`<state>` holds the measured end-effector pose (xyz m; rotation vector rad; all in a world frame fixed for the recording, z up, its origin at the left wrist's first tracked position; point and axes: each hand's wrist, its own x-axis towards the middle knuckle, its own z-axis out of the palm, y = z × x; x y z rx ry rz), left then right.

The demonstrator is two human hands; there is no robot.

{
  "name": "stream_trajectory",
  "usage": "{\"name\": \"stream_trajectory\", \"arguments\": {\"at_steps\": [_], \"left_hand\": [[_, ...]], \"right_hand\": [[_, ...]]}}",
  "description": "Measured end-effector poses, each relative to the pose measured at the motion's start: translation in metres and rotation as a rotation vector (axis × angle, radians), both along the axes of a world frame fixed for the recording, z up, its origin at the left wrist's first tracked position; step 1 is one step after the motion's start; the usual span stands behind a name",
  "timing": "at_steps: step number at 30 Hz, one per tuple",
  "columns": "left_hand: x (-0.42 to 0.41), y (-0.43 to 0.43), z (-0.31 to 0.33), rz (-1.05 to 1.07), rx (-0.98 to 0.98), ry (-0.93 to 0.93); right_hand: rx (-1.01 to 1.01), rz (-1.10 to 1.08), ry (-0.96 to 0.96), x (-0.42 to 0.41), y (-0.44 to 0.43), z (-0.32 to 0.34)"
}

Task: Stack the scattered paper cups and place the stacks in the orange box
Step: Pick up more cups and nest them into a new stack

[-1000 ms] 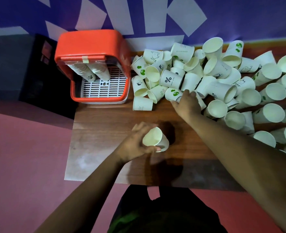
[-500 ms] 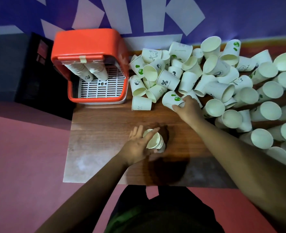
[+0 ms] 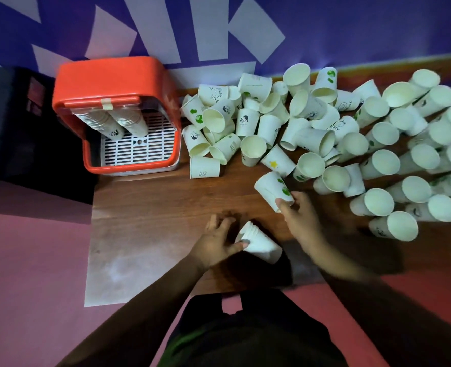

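Sitting at the left edge of the table, the orange box is holding two cup stacks. Across bare wood, the left hand is gripping a short stack; the right hand is pinching a green-spotted cup beside the loose pile.

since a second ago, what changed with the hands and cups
The right hand has gripped a green-printed cup and drawn it out of the pile toward the near stack. The left hand still holds that stack, now turned so its mouth no longer faces the camera. The orange box and the two stacks in it are unchanged.
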<state>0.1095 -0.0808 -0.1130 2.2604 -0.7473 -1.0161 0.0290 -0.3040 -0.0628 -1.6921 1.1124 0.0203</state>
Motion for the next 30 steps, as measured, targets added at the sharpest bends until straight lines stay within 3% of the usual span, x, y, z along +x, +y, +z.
{"name": "stream_trajectory", "arguments": {"at_steps": [4,8,12,15,19,25,30], "left_hand": [[-0.019,-0.008,-0.009,0.054,0.056,0.128],[-0.025,-0.019,-0.016,0.108,0.035,0.250],[-0.010,-0.028,-0.006,0.369,-0.112,0.346],[0.004,-0.034,0.002,0.430,-0.215,0.402],[0.020,-0.032,0.007,0.404,-0.298,0.213],[0.022,-0.031,0.012,0.206,-0.272,-0.037],[0.022,-0.018,0.010,0.030,-0.231,-0.022]], "right_hand": [[0.000,-0.167,0.001,-0.053,0.028,-0.012],[0.118,-0.173,-0.029,-0.053,0.049,-0.021],[0.223,-0.183,-0.080,-0.034,0.054,-0.025],[0.380,-0.217,-0.123,-0.025,0.051,-0.020],[0.488,-0.361,-0.238,-0.015,0.036,-0.009],[0.503,-0.304,-0.300,-0.011,0.017,-0.002],[0.397,-0.125,-0.299,-0.008,0.018,0.005]]}}
